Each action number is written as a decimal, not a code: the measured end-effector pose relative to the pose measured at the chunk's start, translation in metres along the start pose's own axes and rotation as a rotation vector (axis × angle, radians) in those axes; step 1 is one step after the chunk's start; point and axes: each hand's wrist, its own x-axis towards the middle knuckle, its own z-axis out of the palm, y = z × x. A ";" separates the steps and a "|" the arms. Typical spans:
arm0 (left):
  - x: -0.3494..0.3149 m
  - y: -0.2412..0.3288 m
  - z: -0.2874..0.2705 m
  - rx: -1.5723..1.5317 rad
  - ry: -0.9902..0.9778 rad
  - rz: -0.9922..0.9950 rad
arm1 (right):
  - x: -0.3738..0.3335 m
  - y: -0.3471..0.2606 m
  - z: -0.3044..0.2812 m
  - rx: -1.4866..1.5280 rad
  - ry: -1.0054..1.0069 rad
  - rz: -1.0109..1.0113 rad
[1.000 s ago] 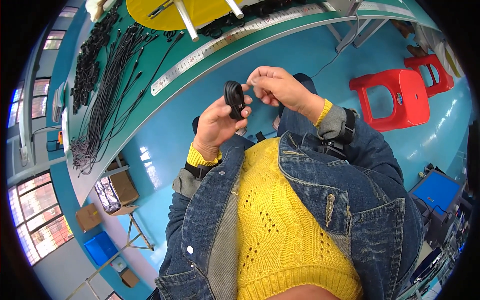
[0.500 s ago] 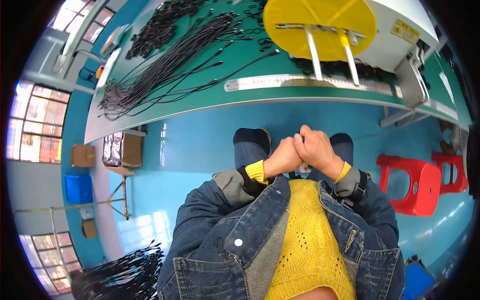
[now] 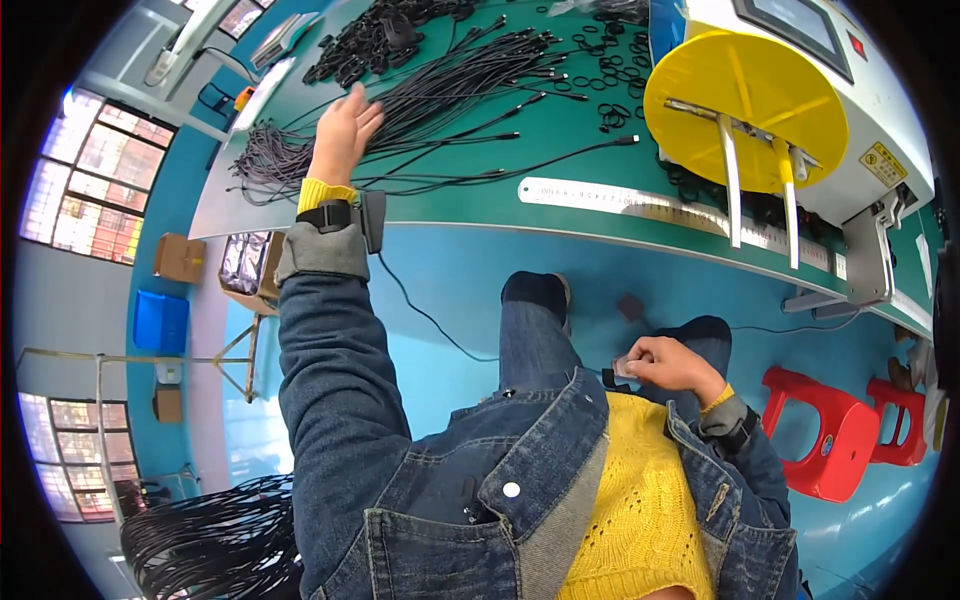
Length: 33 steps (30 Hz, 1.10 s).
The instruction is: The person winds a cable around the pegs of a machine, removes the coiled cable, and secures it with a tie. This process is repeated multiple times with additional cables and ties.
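Our left hand (image 3: 344, 130) stretches, released | long, thin black cables (image 3: 452, 86) flank it | our right hand (image 3: 672, 365) curls, grasp unclear

The green table (image 3: 570, 130) carries black cables (image 3: 465, 80), small rings (image 3: 612, 75), a metal ruler (image 3: 670, 209) and a white machine (image 3: 880, 115).

Long black cables (image 3: 440, 98), loosely bunched

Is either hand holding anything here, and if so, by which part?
The left hand is open near the black cables and appears to hold nothing. Whether the right hand holds anything cannot be told.
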 end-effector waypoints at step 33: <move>-0.181 -0.038 0.085 1.004 -0.237 1.146 | -0.026 -0.077 -0.071 0.828 0.206 -0.331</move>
